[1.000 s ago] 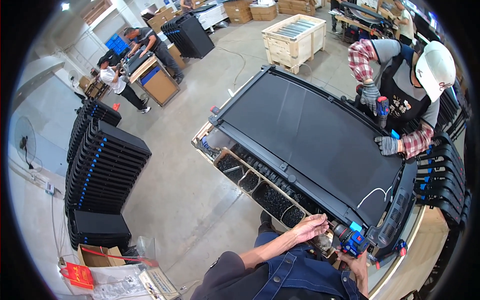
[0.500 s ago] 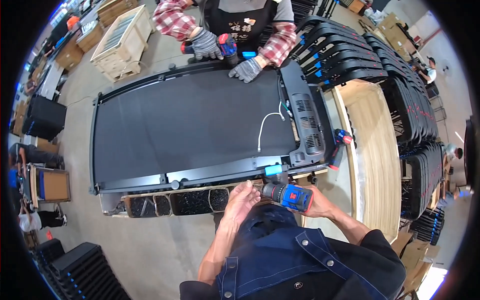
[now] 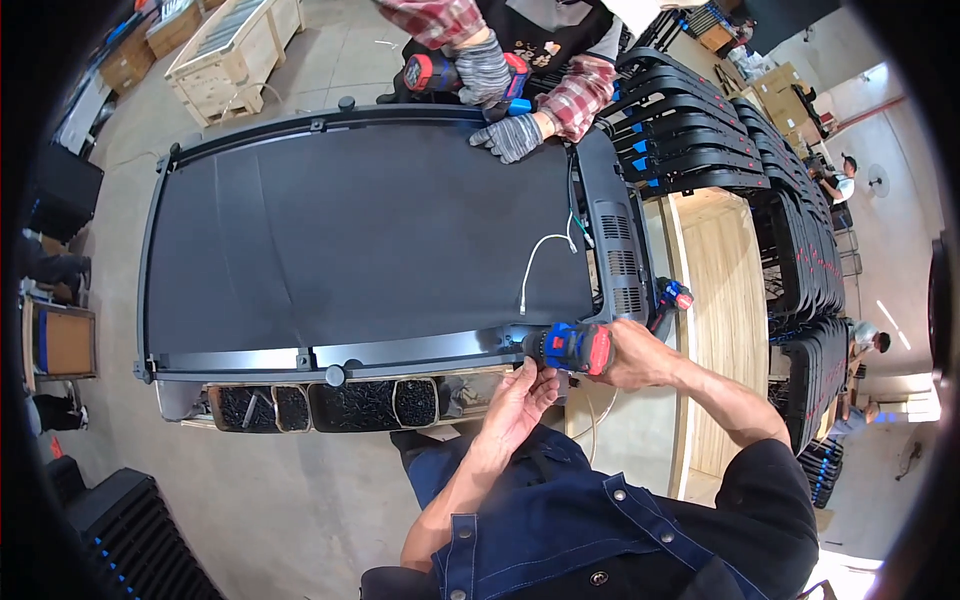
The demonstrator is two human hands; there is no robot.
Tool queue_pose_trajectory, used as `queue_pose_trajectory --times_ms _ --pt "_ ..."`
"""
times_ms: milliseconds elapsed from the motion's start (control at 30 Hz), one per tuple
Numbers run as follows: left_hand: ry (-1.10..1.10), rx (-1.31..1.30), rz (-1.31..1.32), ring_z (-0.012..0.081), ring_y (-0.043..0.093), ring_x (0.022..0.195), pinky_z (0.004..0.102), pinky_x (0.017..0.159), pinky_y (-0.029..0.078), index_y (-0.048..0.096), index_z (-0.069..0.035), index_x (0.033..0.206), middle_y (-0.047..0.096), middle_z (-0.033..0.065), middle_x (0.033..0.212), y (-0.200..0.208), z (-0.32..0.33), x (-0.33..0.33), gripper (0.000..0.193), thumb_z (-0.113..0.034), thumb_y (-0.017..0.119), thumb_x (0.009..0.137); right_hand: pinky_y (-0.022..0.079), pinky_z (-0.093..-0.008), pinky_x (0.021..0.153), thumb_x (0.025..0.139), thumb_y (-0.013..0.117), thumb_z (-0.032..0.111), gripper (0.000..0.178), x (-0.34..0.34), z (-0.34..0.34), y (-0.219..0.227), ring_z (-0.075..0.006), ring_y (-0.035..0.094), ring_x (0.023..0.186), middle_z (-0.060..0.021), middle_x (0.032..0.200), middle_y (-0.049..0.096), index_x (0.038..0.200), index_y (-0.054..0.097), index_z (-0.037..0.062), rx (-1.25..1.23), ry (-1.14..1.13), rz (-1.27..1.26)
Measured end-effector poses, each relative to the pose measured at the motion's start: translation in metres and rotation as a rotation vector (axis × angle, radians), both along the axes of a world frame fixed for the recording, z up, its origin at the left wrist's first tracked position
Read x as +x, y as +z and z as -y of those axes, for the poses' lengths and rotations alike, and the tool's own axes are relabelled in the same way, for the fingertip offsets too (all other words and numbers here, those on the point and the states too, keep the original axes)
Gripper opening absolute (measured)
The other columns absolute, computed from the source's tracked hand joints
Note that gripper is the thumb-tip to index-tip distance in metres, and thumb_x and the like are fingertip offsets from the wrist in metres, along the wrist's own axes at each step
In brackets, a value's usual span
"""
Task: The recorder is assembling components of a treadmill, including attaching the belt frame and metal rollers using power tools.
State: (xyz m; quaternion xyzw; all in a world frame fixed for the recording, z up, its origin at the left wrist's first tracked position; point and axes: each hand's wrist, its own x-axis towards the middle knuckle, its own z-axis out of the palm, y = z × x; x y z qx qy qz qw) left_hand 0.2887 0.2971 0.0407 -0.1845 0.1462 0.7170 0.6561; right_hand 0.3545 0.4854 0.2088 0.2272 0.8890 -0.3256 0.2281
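My right hand [image 3: 642,357] grips a blue, black and red cordless drill [image 3: 572,348] at the near right corner of a treadmill base [image 3: 360,230]. The drill's nose is over the near side rail, and its tip is hidden. Just below the chuck, my left hand [image 3: 520,402] has its fingers curled together; whether they hold anything small does not show. A white cable [image 3: 527,268] lies on the black belt beside the vented motor cover [image 3: 618,255].
Across the treadmill, a co-worker's gloved hand [image 3: 485,72] holds another drill; their other glove [image 3: 508,138] rests on the frame. Screw bins [image 3: 350,405] line the near side. A drill [image 3: 672,300] lies right, by a wooden crate [image 3: 715,250]. Stacked black frames [image 3: 690,130] stand beyond.
My drill has moved up from in front of me onto the treadmill's near rail, my left hand following beside it. The view has shifted. The co-worker's drill is more tilted over the far rail.
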Motion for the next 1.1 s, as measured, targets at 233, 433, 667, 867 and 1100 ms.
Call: queue_pose_trajectory --times_ms 233,433,667,867,1100 --pt "0.020 -0.021 0.048 0.0180 0.071 0.087 0.0303 0.079 0.061 0.066 -0.002 0.112 0.072 0.0089 0.100 -0.010 0.003 -0.005 0.032 -0.032 0.063 0.102 0.055 -0.0489 0.080 0.075 0.079 0.016 0.030 -0.034 -0.001 0.007 -0.0447 0.067 0.087 -0.0218 0.087 0.071 0.101 0.067 0.0040 0.017 0.115 0.133" --pt "-0.078 -0.110 -0.128 0.0217 0.070 0.087 0.0324 0.078 0.060 0.062 -0.001 0.112 0.069 0.0113 0.102 -0.001 0.012 -0.015 0.035 -0.033 0.068 0.099 0.055 -0.0503 0.080 0.074 0.078 0.014 0.037 -0.044 0.004 0.007 -0.0444 0.068 0.090 -0.0225 0.088 0.072 0.108 0.066 0.0038 0.064 0.157 0.203" --pt "0.637 -0.125 -1.835 0.0367 0.064 0.100 0.0478 0.092 0.050 0.061 0.000 0.119 0.065 0.0194 0.117 0.073 -0.032 -0.060 0.040 -0.028 0.068 0.092 0.056 -0.0511 0.077 0.069 0.071 0.011 0.035 -0.069 0.009 0.011 -0.0449 0.069 0.086 -0.0260 0.086 0.070 0.102 0.067 -0.0004 0.170 0.299 0.261" --pt "0.701 -0.034 -1.750 0.0373 0.066 0.085 0.0480 0.086 0.051 0.066 -0.002 0.108 0.069 0.0157 0.095 0.061 -0.047 -0.049 0.024 -0.018 0.062 0.091 0.056 -0.0530 0.072 0.067 0.069 0.011 0.020 -0.057 0.009 -0.001 -0.0469 0.068 0.080 -0.0271 0.080 0.069 0.080 0.068 -0.0036 0.219 0.256 0.262" --pt "0.492 -0.050 -2.028 0.0386 0.059 0.109 0.0502 0.097 0.044 0.061 -0.004 0.125 0.063 0.0174 0.117 0.081 0.007 -0.072 0.052 -0.042 0.071 0.090 0.053 -0.0494 0.079 0.068 0.069 0.008 0.048 -0.049 0.019 0.013 -0.0429 0.066 0.097 -0.0232 0.099 0.068 0.115 0.064 0.0019 0.240 0.395 0.128"
